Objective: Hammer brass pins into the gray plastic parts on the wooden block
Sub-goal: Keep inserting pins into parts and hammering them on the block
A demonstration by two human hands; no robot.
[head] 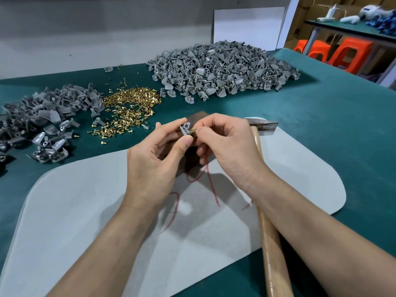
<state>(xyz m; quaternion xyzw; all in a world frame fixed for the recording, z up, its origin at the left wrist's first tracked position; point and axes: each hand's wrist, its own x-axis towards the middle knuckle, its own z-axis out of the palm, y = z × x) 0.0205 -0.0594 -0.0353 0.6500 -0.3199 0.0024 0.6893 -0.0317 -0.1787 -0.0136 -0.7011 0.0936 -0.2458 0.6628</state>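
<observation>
My left hand (156, 159) pinches a small gray plastic part (185, 128) between thumb and fingertips, above the dark wooden block (199, 117), which my hands mostly hide. My right hand (225, 144) pinches a brass pin (193, 133) against the side of that part. A hammer with a wooden handle (272, 243) lies on the table to the right, under my right forearm; its dark head (265, 124) points right, beside the block.
A pale gray mat (85, 221) with red marks covers the green table (342, 125). Loose brass pins (130, 108) lie at centre left. A pile of gray parts (42, 121) sits far left, a larger heap (220, 69) behind. Orange stools (342, 54) stand at far right.
</observation>
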